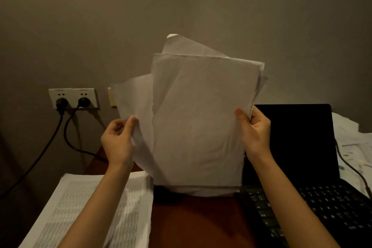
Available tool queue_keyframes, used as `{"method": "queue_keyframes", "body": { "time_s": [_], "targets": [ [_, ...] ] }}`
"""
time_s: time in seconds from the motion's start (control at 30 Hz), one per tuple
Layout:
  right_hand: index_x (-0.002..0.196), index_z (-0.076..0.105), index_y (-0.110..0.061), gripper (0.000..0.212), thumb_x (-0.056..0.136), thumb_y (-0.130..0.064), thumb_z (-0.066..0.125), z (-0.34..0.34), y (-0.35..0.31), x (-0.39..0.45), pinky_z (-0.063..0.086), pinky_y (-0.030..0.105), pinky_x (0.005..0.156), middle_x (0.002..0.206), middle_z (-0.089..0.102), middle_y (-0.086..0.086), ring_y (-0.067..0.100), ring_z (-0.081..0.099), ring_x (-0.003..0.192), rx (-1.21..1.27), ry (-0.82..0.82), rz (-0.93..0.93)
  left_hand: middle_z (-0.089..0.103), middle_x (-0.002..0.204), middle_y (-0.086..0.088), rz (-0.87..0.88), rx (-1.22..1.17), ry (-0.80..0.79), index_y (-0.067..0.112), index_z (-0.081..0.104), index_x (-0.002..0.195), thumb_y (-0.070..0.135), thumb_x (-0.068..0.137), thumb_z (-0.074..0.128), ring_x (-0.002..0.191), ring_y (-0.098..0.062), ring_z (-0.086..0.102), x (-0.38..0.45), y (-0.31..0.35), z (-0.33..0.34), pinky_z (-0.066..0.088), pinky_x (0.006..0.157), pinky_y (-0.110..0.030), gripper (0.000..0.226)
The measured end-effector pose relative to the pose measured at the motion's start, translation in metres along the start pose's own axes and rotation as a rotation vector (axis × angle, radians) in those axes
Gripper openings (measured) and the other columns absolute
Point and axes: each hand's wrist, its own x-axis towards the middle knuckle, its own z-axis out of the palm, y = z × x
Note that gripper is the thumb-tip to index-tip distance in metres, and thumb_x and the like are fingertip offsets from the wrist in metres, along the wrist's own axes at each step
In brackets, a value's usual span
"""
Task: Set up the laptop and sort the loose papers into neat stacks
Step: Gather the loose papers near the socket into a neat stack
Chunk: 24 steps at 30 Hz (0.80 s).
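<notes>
Papers [201,119], a light, floppy, uneven bundle, stand upright over the desk [193,225], my left hand [117,139] and right hand [256,133] pinching their side edges; I'd grip lower to stop sheets sliding.

Plain white papers [199,119], a black laptop [291,137], a white stack [90,207] printed with grey table rows, reddish-brown desk [191,221], grey-brown wall [181,2].
</notes>
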Motion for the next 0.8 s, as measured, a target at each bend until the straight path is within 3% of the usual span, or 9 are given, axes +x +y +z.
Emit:
{"method": "queue_keyframes", "body": {
  "time_s": [0.1, 0.27, 0.37, 0.43, 0.53, 0.57, 0.63, 0.73, 0.8],
  "targets": [
    [0.097, 0.065, -0.019, 0.014, 0.091, -0.008, 0.057, -0.005, -0.002, -0.004, 0.055, 0.021, 0.073, 0.086, 0.072, -0.010, 0.006, 0.069, 0.084, 0.090, -0.072, 0.076, 0.063, 0.084, 0.006, 0.019, -0.038, 0.041, 0.024, 0.060, 0.082, 0.022, 0.087, 0.066, 0.081, -0.006, 0.061, -0.001, 0.006, 0.004, 0.050, 0.079, -0.023, 0.007],
    [0.105, 0.065, -0.014, 0.026, 0.080, -0.009, 0.071, -0.019, 0.016, -0.018, 0.057, 0.027, 0.076, 0.101, 0.071, 0.001, 0.014, 0.069, 0.091, 0.011, -0.214, 0.274, 0.064, 0.082, 0.006, 0.066, -0.021, -0.096, 0.023, 0.061, 0.083, 0.023, 0.093, 0.057, 0.074, -0.001, 0.062, -0.014, 0.010, 0.016, 0.051, 0.070, -0.018, 0.011],
    [0.109, 0.066, -0.006, 0.031, 0.079, -0.006, 0.071, -0.023, 0.029, -0.029, 0.057, 0.026, 0.075, 0.101, 0.071, 0.003, 0.017, 0.070, 0.091, 0.044, -0.111, 0.299, 0.063, 0.087, 0.008, 0.089, 0.038, -0.231, 0.024, 0.060, 0.091, 0.028, 0.101, 0.040, 0.075, 0.004, 0.060, -0.020, 0.009, 0.020, 0.050, 0.070, -0.016, 0.023],
    [0.104, 0.067, -0.011, 0.025, 0.080, -0.006, 0.070, -0.023, 0.030, -0.030, 0.057, 0.026, 0.078, 0.100, 0.071, -0.003, 0.015, 0.069, 0.093, 0.106, 0.002, 0.281, 0.064, 0.106, 0.009, 0.075, 0.019, -0.350, 0.025, 0.058, 0.111, 0.043, 0.100, 0.035, 0.095, 0.003, 0.061, -0.018, 0.004, 0.019, 0.050, 0.079, -0.019, 0.031],
    [0.099, 0.066, -0.016, 0.019, 0.081, -0.011, 0.071, -0.023, 0.020, -0.024, 0.055, 0.018, 0.075, 0.095, 0.068, -0.010, 0.004, 0.067, 0.088, 0.048, 0.124, 0.206, 0.055, 0.121, 0.019, 0.048, 0.061, -0.552, 0.034, 0.043, 0.130, 0.075, 0.070, 0.055, 0.109, 0.002, 0.057, -0.015, -0.002, 0.017, 0.049, 0.082, -0.014, 0.074],
    [0.102, 0.066, -0.012, 0.021, 0.081, -0.012, 0.072, -0.022, 0.016, -0.021, 0.054, 0.016, 0.074, 0.094, 0.067, -0.011, 0.001, 0.066, 0.087, 0.018, 0.142, 0.164, 0.052, 0.120, 0.024, 0.042, 0.108, -0.601, 0.037, 0.039, 0.132, 0.074, 0.064, 0.064, 0.108, 0.004, 0.056, -0.017, -0.003, 0.018, 0.049, 0.084, -0.014, 0.081],
    [0.104, 0.066, -0.009, 0.024, 0.082, -0.014, 0.072, -0.021, 0.009, -0.014, 0.055, 0.020, 0.078, 0.096, 0.068, -0.008, 0.002, 0.067, 0.088, -0.001, 0.142, 0.114, 0.050, 0.116, 0.028, 0.071, 0.212, -0.651, 0.038, 0.039, 0.131, 0.054, 0.068, 0.075, 0.105, 0.009, 0.054, -0.022, -0.004, 0.021, 0.048, 0.085, -0.012, 0.075],
    [0.094, 0.067, -0.018, 0.008, 0.087, -0.023, 0.066, -0.017, 0.003, -0.004, 0.055, 0.029, 0.082, 0.093, 0.069, -0.004, 0.010, 0.067, 0.088, -0.003, 0.108, 0.134, 0.053, 0.107, 0.031, 0.096, 0.182, -0.611, 0.048, 0.044, 0.115, 0.033, 0.079, 0.068, 0.093, 0.019, 0.056, -0.029, -0.005, 0.024, 0.048, 0.073, -0.004, 0.046],
    [0.088, 0.064, -0.022, 0.011, 0.094, -0.027, 0.055, -0.017, 0.004, -0.002, 0.054, 0.030, 0.081, 0.089, 0.067, -0.004, 0.008, 0.066, 0.083, -0.009, 0.106, 0.141, 0.054, 0.108, 0.030, 0.064, 0.122, -0.583, 0.053, 0.042, 0.114, 0.034, 0.081, 0.064, 0.093, 0.017, 0.058, -0.028, -0.001, 0.024, 0.050, 0.072, -0.007, 0.044]
  ]
}}
